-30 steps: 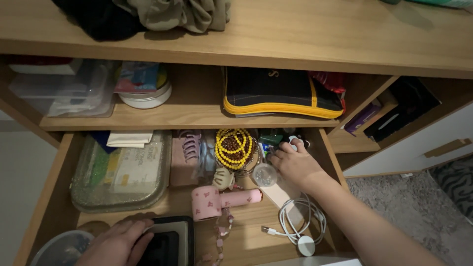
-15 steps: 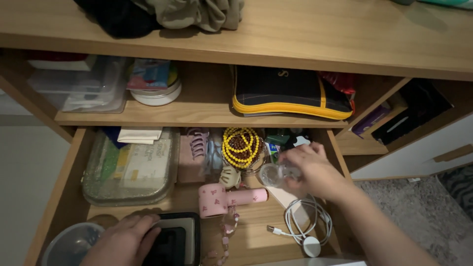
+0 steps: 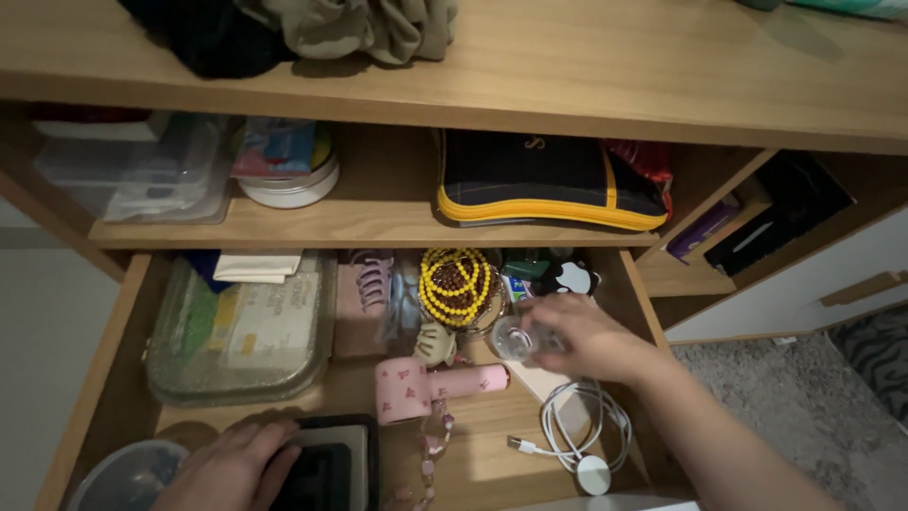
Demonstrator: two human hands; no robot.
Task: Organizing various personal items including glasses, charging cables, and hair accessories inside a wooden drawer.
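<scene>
Small clear jar (image 3: 518, 339), apparently glass or plastic, is held in the right hand (image 3: 579, 333) over the back right part of the open wooden drawer (image 3: 99, 397), just in front of the yellow bead bracelets (image 3: 456, 282) and above a white card (image 3: 553, 386). Right fingers are curled closed around the jar from its right side, the jar's left end showing past the fingertips. Left hand (image 3: 236, 466) lies flat and open at the drawer's front, palm down on the edge of a black device with a dark screen (image 3: 326, 468), gripping nothing. Beside it sits a round grey-lidded container (image 3: 118, 478). Between the hands lie a pink mini hair dryer (image 3: 426, 386) and a pink beaded strand (image 3: 430, 449); a coiled white charging cable (image 3: 577, 431) rests under the right wrist. A clear lidded box (image 3: 241, 326) fills the drawer's left half, with a lilac claw clip (image 3: 371, 279) beside it. On the shelf above rests a dark pouch with yellow trim (image 3: 539, 180). As a judgement, a sound grip keeps the jar level and lifted clear of the beads and cable, since the smooth wall could slip and the cable loops could snag the wrist.
</scene>
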